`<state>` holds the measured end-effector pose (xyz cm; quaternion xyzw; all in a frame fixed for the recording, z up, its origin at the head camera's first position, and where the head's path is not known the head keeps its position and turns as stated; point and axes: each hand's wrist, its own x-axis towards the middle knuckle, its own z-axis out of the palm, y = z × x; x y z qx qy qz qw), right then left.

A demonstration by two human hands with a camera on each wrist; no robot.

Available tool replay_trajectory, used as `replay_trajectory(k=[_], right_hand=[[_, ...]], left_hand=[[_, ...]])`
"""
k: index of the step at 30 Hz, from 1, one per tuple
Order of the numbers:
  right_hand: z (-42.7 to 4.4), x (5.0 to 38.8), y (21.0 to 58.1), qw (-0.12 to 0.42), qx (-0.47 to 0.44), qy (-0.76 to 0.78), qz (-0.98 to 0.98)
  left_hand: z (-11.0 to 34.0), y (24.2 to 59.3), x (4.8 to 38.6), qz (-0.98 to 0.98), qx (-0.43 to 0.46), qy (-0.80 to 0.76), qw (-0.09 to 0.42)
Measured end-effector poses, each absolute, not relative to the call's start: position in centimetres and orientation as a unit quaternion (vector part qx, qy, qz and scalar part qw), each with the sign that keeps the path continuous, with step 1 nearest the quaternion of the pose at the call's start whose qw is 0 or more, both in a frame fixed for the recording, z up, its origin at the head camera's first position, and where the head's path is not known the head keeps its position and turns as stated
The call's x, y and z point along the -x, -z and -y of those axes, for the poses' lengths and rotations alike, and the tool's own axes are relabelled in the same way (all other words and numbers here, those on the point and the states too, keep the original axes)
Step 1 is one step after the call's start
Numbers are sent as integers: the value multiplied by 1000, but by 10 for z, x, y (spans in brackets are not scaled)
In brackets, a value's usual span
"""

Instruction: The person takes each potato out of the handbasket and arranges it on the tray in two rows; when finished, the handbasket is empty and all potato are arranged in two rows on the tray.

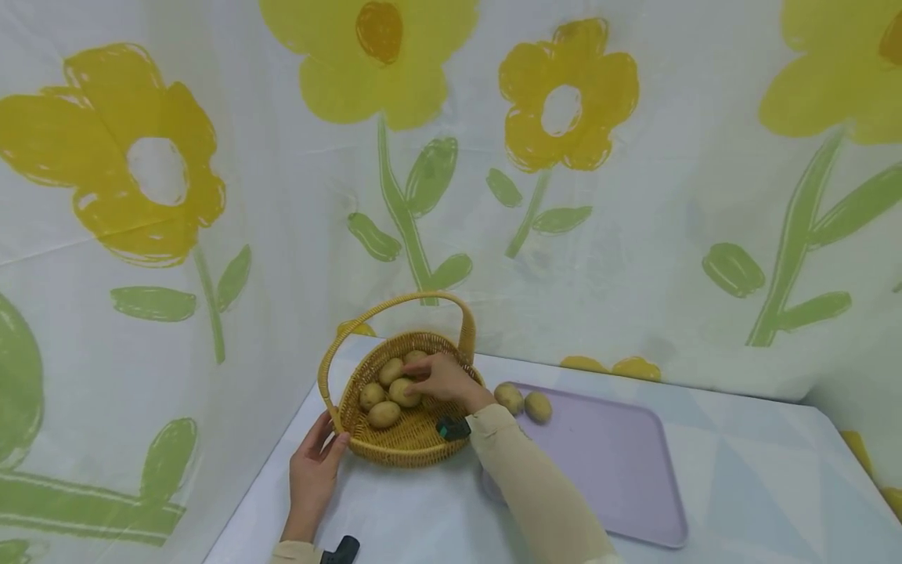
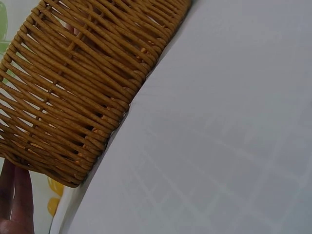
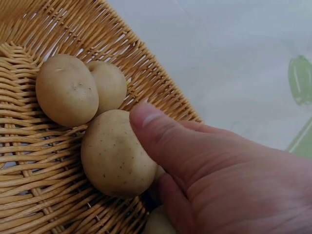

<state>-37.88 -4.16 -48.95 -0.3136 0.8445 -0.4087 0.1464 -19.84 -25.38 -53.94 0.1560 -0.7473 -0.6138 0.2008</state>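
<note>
A wicker basket (image 1: 406,453) with a tall arched handle (image 1: 395,304) stands at the table's far left and holds several potatoes (image 1: 384,414). My left hand (image 1: 313,472) holds the basket's left side near the handle's foot. In the left wrist view two fingers (image 2: 22,200) meet the woven wall. Inside the basket is my right hand (image 1: 447,380), among the potatoes. Its thumb overlaps the edge of one potato (image 3: 117,153) in the right wrist view. Its other fingers are partly hidden, so a firm hold cannot be made out.
Right of the basket lies a pale purple tray (image 1: 606,462), partly covered by my right sleeve. Two potatoes (image 1: 539,407) sit at its far left corner. A flower-patterned cloth wall (image 1: 634,274) rises behind the table, and another stands close on the left.
</note>
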Motion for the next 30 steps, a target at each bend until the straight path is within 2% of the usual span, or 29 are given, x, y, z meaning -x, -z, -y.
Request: replay_trajectory(k=[17,30], right_hand=[[44,380,495,154,314,379,-857],[45,375,493,143,327,337,-871]], left_hand=[[254,539,196,752,-157,612,189],[253,541,198,746,-155,615,201]])
